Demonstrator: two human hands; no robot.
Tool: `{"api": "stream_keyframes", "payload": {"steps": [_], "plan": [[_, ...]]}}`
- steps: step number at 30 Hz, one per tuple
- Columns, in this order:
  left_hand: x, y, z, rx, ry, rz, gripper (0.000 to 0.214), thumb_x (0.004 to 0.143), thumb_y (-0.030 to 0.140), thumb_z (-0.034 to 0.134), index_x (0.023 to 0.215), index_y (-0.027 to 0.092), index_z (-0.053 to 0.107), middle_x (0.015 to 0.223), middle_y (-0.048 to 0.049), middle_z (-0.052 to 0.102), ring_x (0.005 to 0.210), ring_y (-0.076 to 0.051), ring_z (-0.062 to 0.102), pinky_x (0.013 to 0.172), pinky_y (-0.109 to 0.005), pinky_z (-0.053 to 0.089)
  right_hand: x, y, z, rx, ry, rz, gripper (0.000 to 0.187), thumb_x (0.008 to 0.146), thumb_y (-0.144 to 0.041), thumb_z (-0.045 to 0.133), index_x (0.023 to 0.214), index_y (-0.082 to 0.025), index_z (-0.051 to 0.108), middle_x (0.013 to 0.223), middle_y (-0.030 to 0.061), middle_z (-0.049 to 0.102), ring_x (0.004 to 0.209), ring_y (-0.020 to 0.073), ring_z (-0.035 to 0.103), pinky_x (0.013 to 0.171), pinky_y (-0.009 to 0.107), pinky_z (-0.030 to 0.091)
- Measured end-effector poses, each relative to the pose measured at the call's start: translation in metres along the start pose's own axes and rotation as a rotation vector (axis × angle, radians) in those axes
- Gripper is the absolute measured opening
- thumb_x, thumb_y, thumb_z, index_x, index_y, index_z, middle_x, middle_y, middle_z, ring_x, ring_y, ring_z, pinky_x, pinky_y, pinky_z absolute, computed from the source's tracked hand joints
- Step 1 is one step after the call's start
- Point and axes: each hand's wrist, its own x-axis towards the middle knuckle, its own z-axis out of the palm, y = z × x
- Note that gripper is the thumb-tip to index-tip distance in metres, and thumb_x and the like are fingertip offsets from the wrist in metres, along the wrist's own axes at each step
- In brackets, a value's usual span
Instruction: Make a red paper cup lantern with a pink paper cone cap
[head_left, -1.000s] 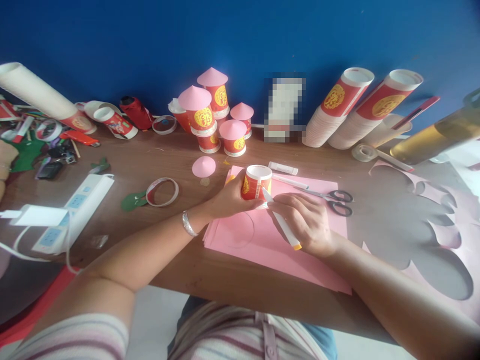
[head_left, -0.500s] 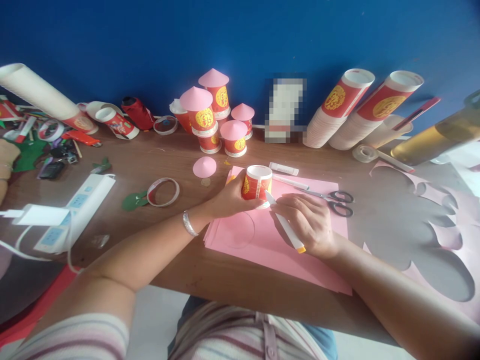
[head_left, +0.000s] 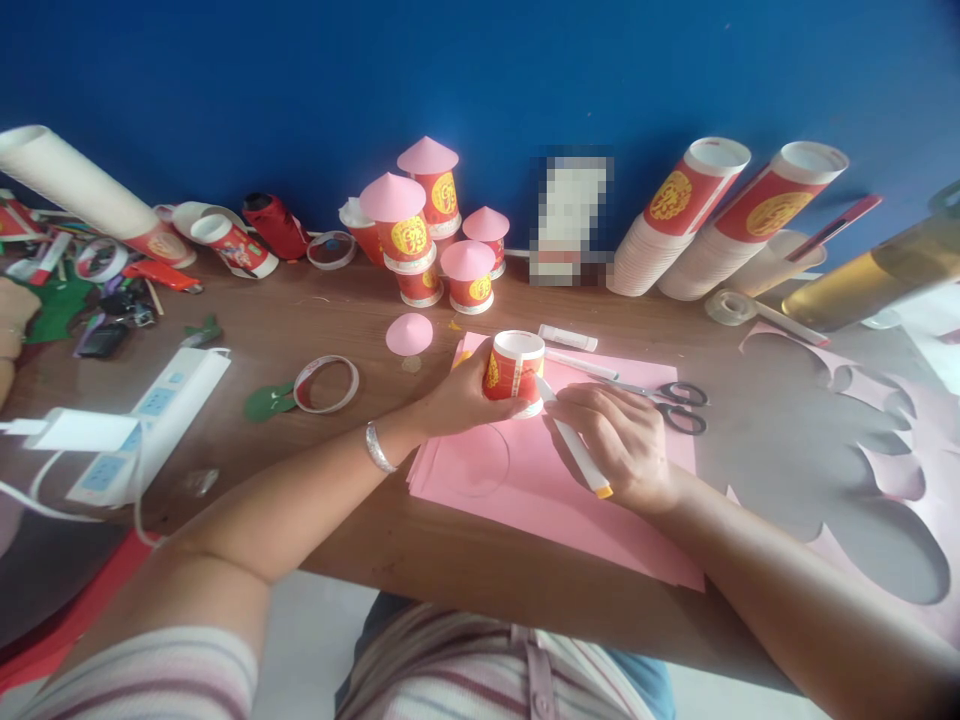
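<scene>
My left hand [head_left: 466, 398] is wrapped round the side of a red and gold paper cup [head_left: 519, 372]. The cup's white round end faces up, over a stack of pink paper sheets [head_left: 600, 510]. My right hand [head_left: 616, 448] grips a white marker [head_left: 581, 455] with a yellow end, its tip at the right side of the cup. A drawn circle shows on the top pink sheet. Black-handled scissors [head_left: 681, 405] lie just beyond my right hand, with a second white pen [head_left: 581, 365] and a white cap-like tube [head_left: 568, 338] near them.
Red cups with pink paper cones [head_left: 405, 225] stand at the back; one loose pink cone [head_left: 409, 334] lies before them. Stacked paper cups [head_left: 675, 220] lean on the blue wall. A power strip [head_left: 154, 425] lies left, tape [head_left: 731, 307] and pink cut-offs [head_left: 900, 470] right.
The marker tip has shifted slightly right along the cup's side, and my right hand moved with it. My left hand and the cup stay where they were.
</scene>
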Motion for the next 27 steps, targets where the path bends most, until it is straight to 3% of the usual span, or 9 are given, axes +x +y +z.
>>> {"api": "stream_keyframes", "payload": {"steps": [5,10,17,27], "plan": [[-0.0002,0.0028,0.0007,-0.02,-0.003,0.0,0.039,0.082,0.036,0.076,0.108,0.021,0.05,0.101,-0.0034,0.062,0.092,-0.018,0.062,0.078,-0.033,0.055,-0.0019,-0.0001,0.0016,0.002,0.008,0.009,0.027,0.093,-0.006,0.044,0.113,-0.015,0.059,0.088,0.0103,0.071,0.079,0.0213,0.07,0.068,0.035,0.059],[-0.0005,0.0047,0.0009,-0.024,0.006,-0.003,0.039,0.081,0.032,0.075,0.109,0.02,0.051,0.101,-0.0041,0.062,0.094,-0.02,0.063,0.081,-0.034,0.055,-0.0018,-0.0017,0.002,-0.019,0.053,-0.013,0.022,0.092,-0.006,0.054,0.111,-0.016,0.061,0.085,0.0075,0.071,0.077,0.0199,0.069,0.068,0.035,0.06],[0.0006,0.0003,0.001,-0.062,-0.005,0.043,0.034,0.081,0.028,0.073,0.106,0.02,0.053,0.098,-0.0038,0.061,0.088,-0.018,0.061,0.076,-0.032,0.053,0.0023,-0.0082,-0.0001,-0.022,-0.002,-0.081,0.014,0.093,-0.007,0.058,0.103,-0.014,0.063,0.083,0.0077,0.071,0.075,0.0187,0.069,0.07,0.034,0.062],[-0.0003,-0.0034,-0.0003,-0.066,-0.005,0.031,0.041,0.082,0.03,0.075,0.114,0.02,0.051,0.101,-0.0058,0.062,0.09,-0.019,0.062,0.076,-0.033,0.055,0.0025,-0.0083,-0.0006,-0.035,-0.021,-0.077,0.017,0.094,-0.005,0.054,0.106,-0.015,0.063,0.083,0.0073,0.071,0.074,0.0182,0.07,0.068,0.033,0.062]]}}
